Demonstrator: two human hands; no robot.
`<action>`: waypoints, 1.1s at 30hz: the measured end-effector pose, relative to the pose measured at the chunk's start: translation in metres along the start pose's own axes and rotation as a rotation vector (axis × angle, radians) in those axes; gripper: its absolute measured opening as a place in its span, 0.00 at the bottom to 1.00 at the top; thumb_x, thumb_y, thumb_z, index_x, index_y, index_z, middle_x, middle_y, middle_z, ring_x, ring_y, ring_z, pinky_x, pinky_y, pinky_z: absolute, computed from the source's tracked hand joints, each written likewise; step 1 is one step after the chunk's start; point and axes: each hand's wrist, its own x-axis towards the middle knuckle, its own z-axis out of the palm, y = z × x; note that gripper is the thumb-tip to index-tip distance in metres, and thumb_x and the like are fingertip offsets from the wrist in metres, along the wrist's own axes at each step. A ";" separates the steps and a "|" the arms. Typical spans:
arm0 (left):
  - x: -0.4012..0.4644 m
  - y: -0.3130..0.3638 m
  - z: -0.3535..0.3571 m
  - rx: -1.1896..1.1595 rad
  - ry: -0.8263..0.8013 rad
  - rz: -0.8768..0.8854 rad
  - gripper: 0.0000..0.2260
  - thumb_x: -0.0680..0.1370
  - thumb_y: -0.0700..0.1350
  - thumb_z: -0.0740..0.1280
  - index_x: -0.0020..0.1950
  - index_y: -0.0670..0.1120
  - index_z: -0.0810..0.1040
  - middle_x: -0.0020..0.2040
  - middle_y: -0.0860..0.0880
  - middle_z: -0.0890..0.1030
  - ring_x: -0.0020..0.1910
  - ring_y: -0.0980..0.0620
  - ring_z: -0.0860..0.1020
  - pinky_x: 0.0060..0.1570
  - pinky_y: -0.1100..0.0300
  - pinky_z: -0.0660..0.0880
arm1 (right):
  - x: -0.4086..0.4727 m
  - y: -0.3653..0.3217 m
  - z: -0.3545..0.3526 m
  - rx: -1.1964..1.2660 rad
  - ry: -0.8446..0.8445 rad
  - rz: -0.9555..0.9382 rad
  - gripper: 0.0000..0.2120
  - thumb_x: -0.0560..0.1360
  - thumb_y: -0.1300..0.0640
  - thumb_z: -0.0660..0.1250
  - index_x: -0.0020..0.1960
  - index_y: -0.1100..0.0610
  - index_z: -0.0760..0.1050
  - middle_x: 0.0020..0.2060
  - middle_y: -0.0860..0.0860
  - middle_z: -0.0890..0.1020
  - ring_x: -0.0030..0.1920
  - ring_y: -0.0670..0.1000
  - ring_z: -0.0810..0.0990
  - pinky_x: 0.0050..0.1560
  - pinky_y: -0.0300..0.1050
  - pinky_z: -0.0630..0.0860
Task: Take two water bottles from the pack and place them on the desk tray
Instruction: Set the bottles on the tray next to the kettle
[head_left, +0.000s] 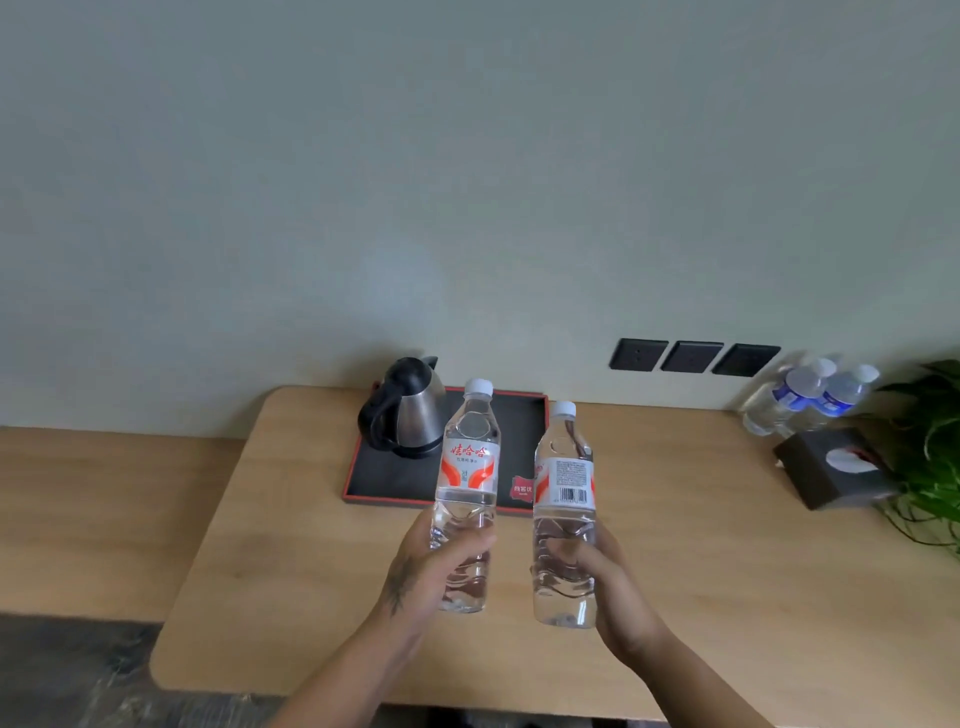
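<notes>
Two water bottles are held upright in the air above the wooden desk (675, 519), on the near side of the desk tray (374, 483). Both are clear plastic, filled with clear liquid, with white caps and white labels marked in red-orange. The left bottle (467, 483) shows red characters on its label face; the right bottle (563, 499) shows fine print and a barcode. The two stand near each other without touching, caps tilted slightly away from the viewer.

The left hand (431, 566) is wrapped closed around the lower ribbed part of the left bottle, thumb across the front; a dark marking shows on the back of the hand. The right hand (608, 587) is wrapped closed around the lower part of the right bottle, fingers seen through the plastic.

The tray is black with a red rim and lies at the back of the desk against the wall. A steel kettle (410, 415) with a black handle stands on the tray's left part. A small red card (522, 488) lies at the tray's near right corner. Well to the right of the tray are two blue-labelled bottles (810, 397), a dark tissue box (836, 467) and a green plant (935, 452). Three dark wall sockets (693, 357) sit above and to the right of the tray.
</notes>
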 end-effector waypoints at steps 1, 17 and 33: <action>0.007 0.002 -0.004 0.000 -0.013 0.002 0.20 0.68 0.51 0.80 0.56 0.45 0.85 0.43 0.47 0.88 0.38 0.48 0.85 0.40 0.55 0.80 | 0.006 -0.001 0.003 -0.014 -0.006 -0.010 0.19 0.67 0.53 0.76 0.54 0.60 0.80 0.41 0.56 0.81 0.41 0.57 0.79 0.40 0.48 0.80; 0.147 0.036 -0.014 0.238 -0.112 0.023 0.32 0.58 0.70 0.85 0.60 0.70 0.82 0.58 0.58 0.90 0.56 0.59 0.88 0.58 0.55 0.80 | 0.131 -0.029 -0.020 -0.218 -0.026 -0.006 0.22 0.71 0.62 0.78 0.63 0.57 0.79 0.50 0.54 0.86 0.50 0.58 0.83 0.52 0.54 0.79; 0.348 0.014 0.025 0.415 -0.051 0.187 0.31 0.70 0.34 0.84 0.70 0.45 0.78 0.62 0.45 0.89 0.64 0.44 0.86 0.69 0.46 0.79 | 0.327 -0.005 -0.083 -0.522 0.058 -0.100 0.29 0.70 0.69 0.81 0.68 0.57 0.78 0.60 0.53 0.87 0.62 0.53 0.85 0.64 0.49 0.80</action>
